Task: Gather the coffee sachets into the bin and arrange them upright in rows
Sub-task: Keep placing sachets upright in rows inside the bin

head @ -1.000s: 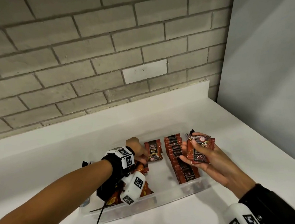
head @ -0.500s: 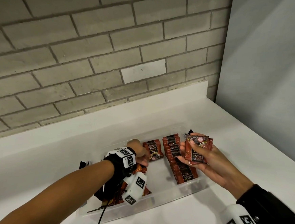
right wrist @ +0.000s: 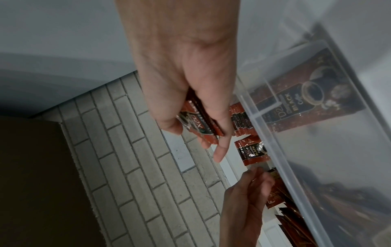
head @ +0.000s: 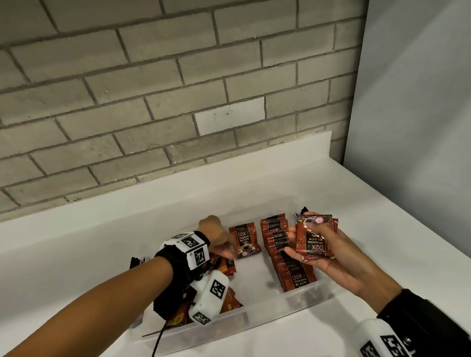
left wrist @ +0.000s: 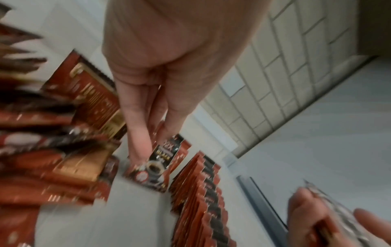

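A: Two groups of sachets are in the clear bin [head: 185,341] on the white desk [head: 65,248]. On the left is a loose heap [head: 229,300], tumbled flat and overlapping, which I take for the supply not yet sorted.

B: And the left hand [head: 214,230]?

A: Its grip is down in the bin at a standing sachet [head: 245,241], fingers [left wrist: 137,133] extended against that sachet's edge. The wrist view is blurred, so whether they pinch it or only steady it I cannot tell. The sachet seems the start of a second row, propped so it won't fall.

B: Further right?

A: A finished row [head: 286,261] along the right side, packets on edge and packed face to face, leaning slightly. Then the right hand [head: 333,258], above the bin's right rim, curled round a small stack [head: 313,238] with the thumb across the front, probably squared up ready to feed in.

B: How do they look?

A: Glossy red-brown foil with a black panel, a coffee cup picture, "D2X BLACK" lettering and crimped edges.
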`<state>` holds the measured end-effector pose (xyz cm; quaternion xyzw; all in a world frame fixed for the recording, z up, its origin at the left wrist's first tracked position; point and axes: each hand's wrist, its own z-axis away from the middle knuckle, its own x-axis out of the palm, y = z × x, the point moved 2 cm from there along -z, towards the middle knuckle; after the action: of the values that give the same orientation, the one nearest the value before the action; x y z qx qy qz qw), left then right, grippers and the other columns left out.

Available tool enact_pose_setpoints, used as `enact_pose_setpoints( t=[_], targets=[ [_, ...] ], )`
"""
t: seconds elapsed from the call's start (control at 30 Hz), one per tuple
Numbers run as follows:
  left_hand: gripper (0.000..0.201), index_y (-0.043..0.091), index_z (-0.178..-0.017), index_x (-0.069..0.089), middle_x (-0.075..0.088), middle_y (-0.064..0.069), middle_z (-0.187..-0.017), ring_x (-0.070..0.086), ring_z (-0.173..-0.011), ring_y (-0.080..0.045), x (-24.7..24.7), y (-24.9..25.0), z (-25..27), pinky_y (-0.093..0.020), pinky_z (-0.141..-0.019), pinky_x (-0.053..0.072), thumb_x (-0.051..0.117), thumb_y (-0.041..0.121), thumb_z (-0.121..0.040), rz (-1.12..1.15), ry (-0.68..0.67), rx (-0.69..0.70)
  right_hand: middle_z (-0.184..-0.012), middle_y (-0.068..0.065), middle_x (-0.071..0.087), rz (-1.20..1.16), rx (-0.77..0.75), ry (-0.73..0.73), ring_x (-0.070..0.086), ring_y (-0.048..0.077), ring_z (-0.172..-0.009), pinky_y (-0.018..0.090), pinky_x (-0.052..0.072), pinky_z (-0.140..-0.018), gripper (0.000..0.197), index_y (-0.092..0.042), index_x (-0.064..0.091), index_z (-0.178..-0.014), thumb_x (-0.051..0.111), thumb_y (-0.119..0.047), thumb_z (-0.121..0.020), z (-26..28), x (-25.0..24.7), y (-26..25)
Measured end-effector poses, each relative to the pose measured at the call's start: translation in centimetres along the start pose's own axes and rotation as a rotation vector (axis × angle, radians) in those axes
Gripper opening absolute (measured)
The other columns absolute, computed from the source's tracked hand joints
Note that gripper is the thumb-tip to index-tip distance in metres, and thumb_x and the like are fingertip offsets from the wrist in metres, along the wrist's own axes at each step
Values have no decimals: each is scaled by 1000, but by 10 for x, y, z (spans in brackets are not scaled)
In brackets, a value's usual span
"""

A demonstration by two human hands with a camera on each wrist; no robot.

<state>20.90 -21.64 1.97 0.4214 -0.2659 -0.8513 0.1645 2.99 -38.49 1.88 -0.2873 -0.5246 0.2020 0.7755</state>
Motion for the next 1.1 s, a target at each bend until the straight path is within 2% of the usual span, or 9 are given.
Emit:
enact_pose_setpoints(
  t=[0.07,0.17,0.27,0.37,0.53,0.7,0.87,1.0,1.1],
  targets=[
    [21,-7,-96,67,73,-18,-81,72,-69,-23,-6,8,13,-35,-74,60,73,8,-82,22,-20,78,-107,28,65,-36,28,-24,68,34,-93,51,58,-74,25,-2,55,-116,44,-3,-93,0,3,-1],
    [27,-5,-104,66,70,-17,-82,68,-61,-18,-10,21,37,-24,-61,59,65,18,-90,143,-135,228,-111,30,65,43,39,-76,66,40,-103,57,55,-81,30,-2,53,-122,42,3,-94,-3,7,1],
    [33,1,-109,66,70,-15,-93,68,-72,-16,-7,32,58,-21,-69,57,63,28,-90,191,-227,388,-116,28,64,168,43,-109,64,41,-107,58,53,-85,39,1,50,-127,55,5,-89,-7,13,5],
    [34,8,-114,64,70,-13,-103,69,-87,-19,-1,36,72,-25,-80,57,66,29,-88,201,-241,486,-116,24,66,191,40,-105,65,41,-104,53,56,-81,47,2,52,-126,64,4,-80,-10,18,6],
    [51,23,-127,49,59,-7,-110,67,-97,-22,4,37,82,-26,-78,57,73,19,-83,215,-207,607,-111,23,68,225,58,-104,67,40,-99,45,60,-71,39,1,57,-117,65,5,-79,-12,22,9],
    [45,12,-123,50,58,-18,-93,67,-82,-22,8,34,78,-28,-74,59,68,0,-84,420,-159,551,-109,18,70,342,46,-105,70,34,-97,40,60,-69,44,-4,58,-116,70,0,-75,-14,25,12],
    [46,16,-126,54,65,-11,-87,69,-80,-24,6,32,75,-33,-77,60,63,-4,-86,493,-175,477,-110,17,70,363,-43,-52,69,32,-97,39,60,-74,52,-9,57,-117,75,-5,-69,-21,21,12],
    [41,15,-117,56,63,-14,-111,66,-95,-30,8,21,78,-39,-83,58,67,-2,-82,385,-376,354,-106,17,70,319,-134,24,70,29,-92,34,58,-69,49,-4,59,-112,76,-3,-66,-25,15,7],
    [46,12,-120,54,66,-14,-112,66,-93,-27,14,14,82,-29,-74,58,72,2,-79,181,-491,325,-97,12,71,370,-174,2,71,22,-83,32,57,-68,43,-5,60,-112,74,2,-72,-26,16,6]
  ],
)
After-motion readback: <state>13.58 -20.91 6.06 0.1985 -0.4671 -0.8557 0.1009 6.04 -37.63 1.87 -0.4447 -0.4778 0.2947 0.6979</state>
